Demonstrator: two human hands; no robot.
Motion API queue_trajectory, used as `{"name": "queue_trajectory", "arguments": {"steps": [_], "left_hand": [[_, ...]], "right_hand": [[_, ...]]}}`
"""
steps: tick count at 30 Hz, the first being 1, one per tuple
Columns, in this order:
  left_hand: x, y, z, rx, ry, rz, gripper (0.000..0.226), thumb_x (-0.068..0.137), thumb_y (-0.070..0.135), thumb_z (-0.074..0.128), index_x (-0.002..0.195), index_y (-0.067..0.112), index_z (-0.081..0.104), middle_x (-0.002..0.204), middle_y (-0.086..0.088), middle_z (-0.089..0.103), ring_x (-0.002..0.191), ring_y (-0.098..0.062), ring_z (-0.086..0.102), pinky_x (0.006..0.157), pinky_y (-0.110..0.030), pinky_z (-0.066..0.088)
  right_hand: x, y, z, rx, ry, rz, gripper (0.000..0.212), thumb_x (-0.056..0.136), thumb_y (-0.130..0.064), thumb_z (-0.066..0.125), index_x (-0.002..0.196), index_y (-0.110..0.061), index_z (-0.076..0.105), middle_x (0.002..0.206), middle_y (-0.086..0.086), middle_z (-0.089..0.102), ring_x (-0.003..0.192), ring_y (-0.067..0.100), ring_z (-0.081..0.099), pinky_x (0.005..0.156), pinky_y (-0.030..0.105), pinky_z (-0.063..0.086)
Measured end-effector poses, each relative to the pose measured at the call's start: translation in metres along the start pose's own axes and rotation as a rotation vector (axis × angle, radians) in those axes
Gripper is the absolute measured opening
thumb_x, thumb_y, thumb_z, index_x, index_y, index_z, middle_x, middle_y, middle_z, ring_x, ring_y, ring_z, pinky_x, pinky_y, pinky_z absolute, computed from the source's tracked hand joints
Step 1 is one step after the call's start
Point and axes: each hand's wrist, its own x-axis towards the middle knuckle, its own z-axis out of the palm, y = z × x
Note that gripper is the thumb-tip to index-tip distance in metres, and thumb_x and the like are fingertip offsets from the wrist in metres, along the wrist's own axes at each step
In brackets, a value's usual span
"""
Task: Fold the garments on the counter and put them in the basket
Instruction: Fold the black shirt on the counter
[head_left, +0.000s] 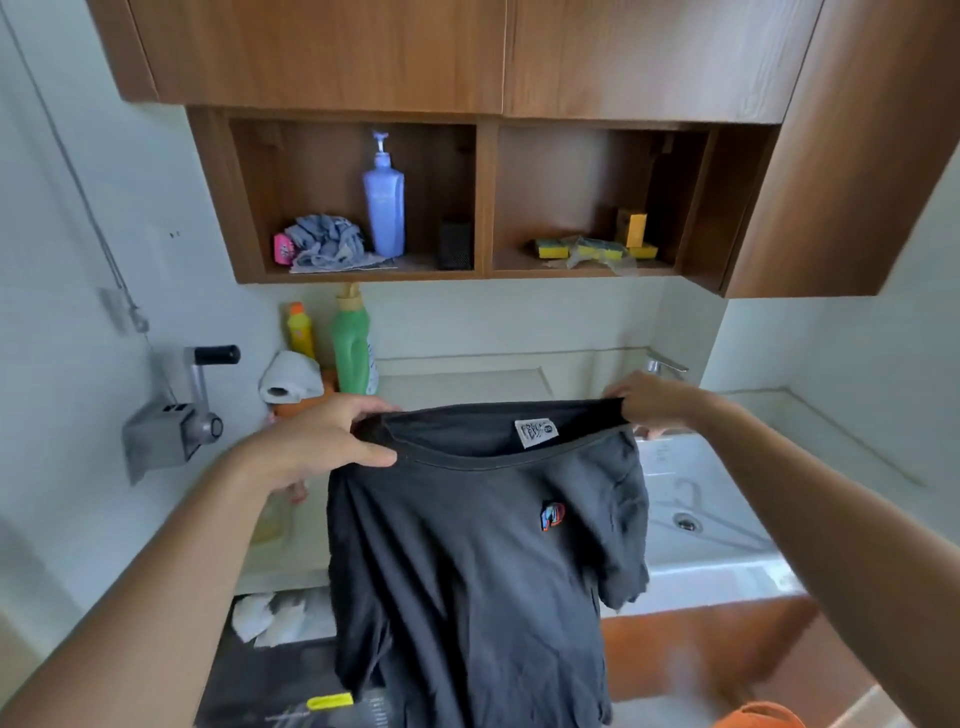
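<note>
Head view, left to right. Left hand (332, 439) is closed, pinching the neckline of a black T-shirt (467, 571) at its left end. The shirt hangs in the air in front of the counter (467, 382), label and small chest patch facing the camera; its hem is cut off at the bottom edge. Right hand (649, 397) grips the neckline's right end, fingertips hidden behind the fabric. The sink (691, 499) is partly covered by the shirt. No basket can be made out.
</note>
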Motion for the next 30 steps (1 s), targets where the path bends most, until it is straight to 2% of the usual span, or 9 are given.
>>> {"name": "queue_trajectory", "arguments": {"steps": [2, 4, 7, 10, 14, 17, 21, 24, 30], "left_hand": [[-0.014, 0.003, -0.024, 0.011, 0.117, 0.036, 0.042, 0.083, 0.011, 0.079, 0.117, 0.033, 0.068, 0.117, 0.009, 0.071, 0.099, -0.002, 0.065, 0.109, -0.045, 0.044], [-0.024, 0.01, -0.047, 0.008, 0.302, 0.115, 0.034, 0.08, 0.01, 0.08, 0.102, 0.033, 0.072, 0.105, 0.01, 0.075, 0.096, -0.006, 0.067, 0.103, -0.036, 0.047], [-0.031, 0.027, -0.066, 0.055, 0.556, 0.204, 0.018, 0.078, 0.019, 0.083, 0.091, 0.03, 0.076, 0.096, 0.008, 0.075, 0.092, -0.016, 0.068, 0.087, -0.031, 0.049], [-0.022, 0.025, -0.07, 0.136, 0.668, 0.172, 0.017, 0.077, 0.035, 0.082, 0.091, 0.026, 0.076, 0.098, 0.008, 0.073, 0.094, -0.017, 0.065, 0.086, -0.035, 0.05], [0.012, -0.004, -0.063, 0.215, 0.53, 0.118, 0.034, 0.079, 0.056, 0.072, 0.078, 0.022, 0.073, 0.074, 0.001, 0.069, 0.078, -0.02, 0.065, 0.066, -0.032, 0.045], [0.047, -0.03, -0.056, 0.209, 0.395, 0.161, 0.053, 0.076, 0.073, 0.052, 0.083, 0.023, 0.068, 0.077, -0.002, 0.067, 0.082, -0.018, 0.065, 0.081, -0.04, 0.05], [0.102, -0.062, -0.054, 0.108, 0.332, 0.118, 0.026, 0.085, 0.051, 0.068, 0.107, 0.043, 0.055, 0.115, 0.007, 0.069, 0.113, -0.009, 0.061, 0.102, -0.044, 0.045], [0.161, -0.085, -0.066, 0.177, 0.333, 0.067, 0.016, 0.093, 0.031, 0.064, 0.096, 0.04, 0.052, 0.11, 0.014, 0.067, 0.107, -0.011, 0.06, 0.099, -0.042, 0.045], [0.315, -0.118, -0.089, 0.342, 0.363, 0.086, 0.051, 0.094, 0.0, 0.058, 0.075, 0.048, 0.063, 0.098, 0.015, 0.071, 0.093, -0.011, 0.065, 0.085, -0.034, 0.05]], "right_hand": [[-0.011, -0.02, -0.022, 0.017, 0.027, -0.013, 0.023, 0.091, -0.002, 0.047, 0.087, -0.02, 0.06, 0.077, 0.005, 0.06, 0.053, 0.012, 0.056, 0.046, 0.024, 0.042], [-0.024, -0.043, -0.041, 0.132, 0.017, -0.029, 0.03, 0.09, 0.001, 0.035, 0.093, -0.009, 0.064, 0.077, 0.015, 0.056, 0.045, 0.017, 0.051, 0.038, 0.021, 0.031], [-0.037, -0.07, -0.06, 0.38, -0.006, -0.065, 0.052, 0.089, 0.012, 0.02, 0.11, -0.012, 0.061, 0.093, 0.017, 0.06, 0.051, 0.024, 0.063, 0.036, 0.023, 0.044], [-0.03, -0.077, -0.062, 0.617, -0.033, -0.064, 0.059, 0.093, 0.015, 0.014, 0.133, -0.012, 0.049, 0.124, 0.021, 0.054, 0.083, 0.037, 0.074, 0.058, 0.035, 0.062], [0.011, -0.06, -0.043, 0.705, 0.088, -0.023, 0.044, 0.094, 0.017, 0.024, 0.109, -0.002, 0.061, 0.113, 0.031, 0.064, 0.085, 0.039, 0.074, 0.071, 0.04, 0.062], [0.057, -0.041, -0.026, 0.72, 0.194, -0.001, 0.038, 0.092, 0.018, 0.029, 0.102, 0.004, 0.063, 0.102, 0.03, 0.068, 0.078, 0.033, 0.075, 0.069, 0.036, 0.061], [0.121, -0.021, -0.008, 0.726, 0.22, -0.001, 0.038, 0.09, 0.019, 0.03, 0.099, 0.005, 0.064, 0.091, 0.023, 0.066, 0.063, 0.017, 0.072, 0.06, 0.022, 0.06], [0.182, -0.011, 0.001, 0.717, 0.166, 0.008, 0.034, 0.09, 0.017, 0.038, 0.09, 0.0, 0.067, 0.089, 0.023, 0.067, 0.065, 0.016, 0.072, 0.062, 0.02, 0.06], [0.333, -0.003, 0.01, 0.664, 0.104, 0.029, 0.024, 0.089, 0.003, 0.058, 0.077, -0.013, 0.072, 0.08, 0.016, 0.073, 0.08, 0.026, 0.07, 0.088, 0.043, 0.059]]}}
